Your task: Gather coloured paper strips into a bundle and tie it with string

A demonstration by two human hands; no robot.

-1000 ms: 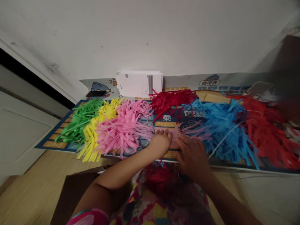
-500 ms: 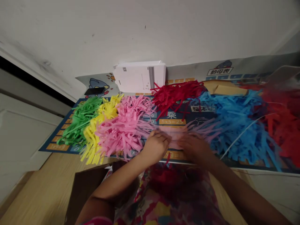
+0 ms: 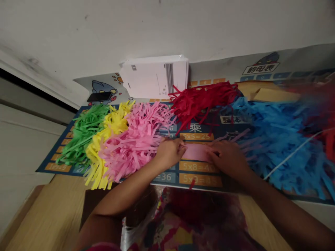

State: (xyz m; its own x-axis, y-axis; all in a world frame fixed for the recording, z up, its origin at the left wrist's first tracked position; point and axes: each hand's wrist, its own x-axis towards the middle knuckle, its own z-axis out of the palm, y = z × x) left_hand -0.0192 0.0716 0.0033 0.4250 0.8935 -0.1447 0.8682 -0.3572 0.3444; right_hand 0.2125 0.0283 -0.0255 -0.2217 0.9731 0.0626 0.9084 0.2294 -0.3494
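Observation:
A pink fringed paper sheet [image 3: 196, 152] lies flat on the blue multiplication mat [image 3: 195, 171], stretched between my two hands. My left hand [image 3: 169, 152] is closed on its left end, right beside the big pink fringe pile [image 3: 136, 139]. My right hand [image 3: 227, 157] presses down on its right end with curled fingers, where pale pink strips [image 3: 242, 139] fan out toward the blue fringe pile [image 3: 282, 139].
Green [image 3: 82, 134], yellow [image 3: 104, 146] and dark red [image 3: 202, 99] fringe piles lie on the mat. A white paper stack [image 3: 157, 77] leans on the wall, with a black phone [image 3: 99, 96] to its left. A cardboard box [image 3: 90, 205] stands below the table edge.
Both hands have moved slightly apart and away from me on the mat, spreading the pink sheet flat between them. The camera has tilted down and left.

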